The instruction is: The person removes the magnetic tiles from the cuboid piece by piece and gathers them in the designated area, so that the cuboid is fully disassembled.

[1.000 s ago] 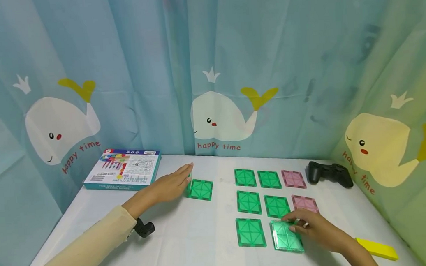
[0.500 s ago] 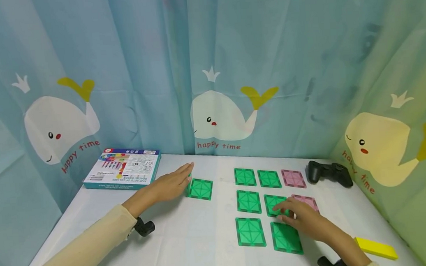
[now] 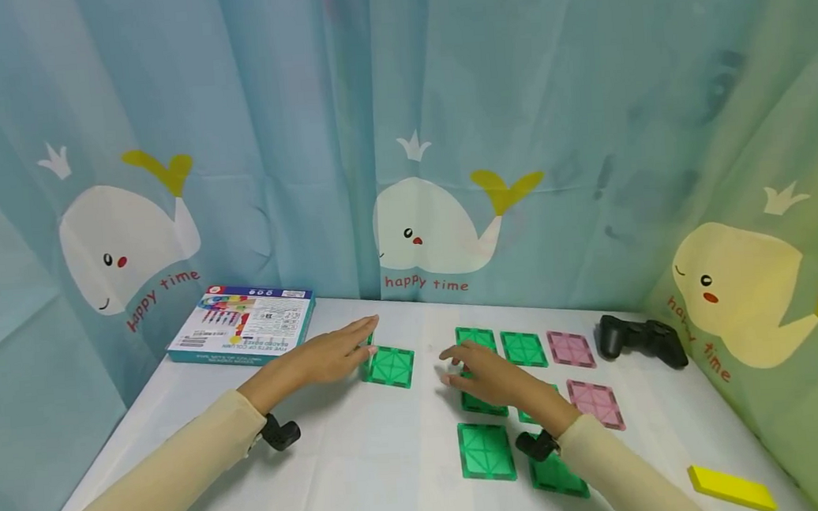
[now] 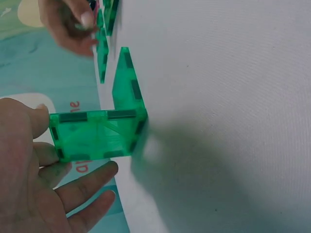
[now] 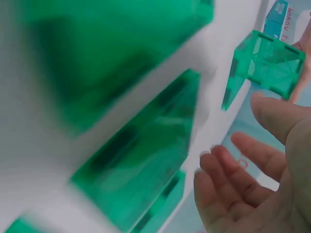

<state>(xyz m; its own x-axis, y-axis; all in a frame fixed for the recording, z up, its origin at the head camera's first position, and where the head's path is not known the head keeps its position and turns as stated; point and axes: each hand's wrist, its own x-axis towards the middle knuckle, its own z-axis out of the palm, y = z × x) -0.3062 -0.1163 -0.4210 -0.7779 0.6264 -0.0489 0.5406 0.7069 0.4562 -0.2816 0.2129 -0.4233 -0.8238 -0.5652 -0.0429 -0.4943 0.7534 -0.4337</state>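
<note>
Near the table's middle my left hand (image 3: pixel 330 356) pinches a green translucent magnetic tile (image 4: pixel 92 136) by its outer edge. That tile stands upright against one edge of a flat green tile (image 3: pixel 391 367); in the head view the hand mostly hides it. My right hand (image 3: pixel 492 376) hovers with bent, parted fingers and nothing between them. Beneath it lie rows of green tiles, partly covered by the hand and forearm, among them a front one (image 3: pixel 487 450) and a back one (image 3: pixel 525 349). Two pink tiles, one at the back (image 3: pixel 571 349) and one nearer (image 3: pixel 596 403), lie to their right.
A flat printed box (image 3: pixel 243 322) lies at the back left. At the back right rests a black game controller (image 3: pixel 641 340), and a yellow block (image 3: pixel 732 489) sits at the front right. A whale-print curtain (image 3: pixel 315 135) encloses the white table.
My right hand has left the front green tile, now flat on the table, and moved left and away over the rows. The left hand stays at the upright tile.
</note>
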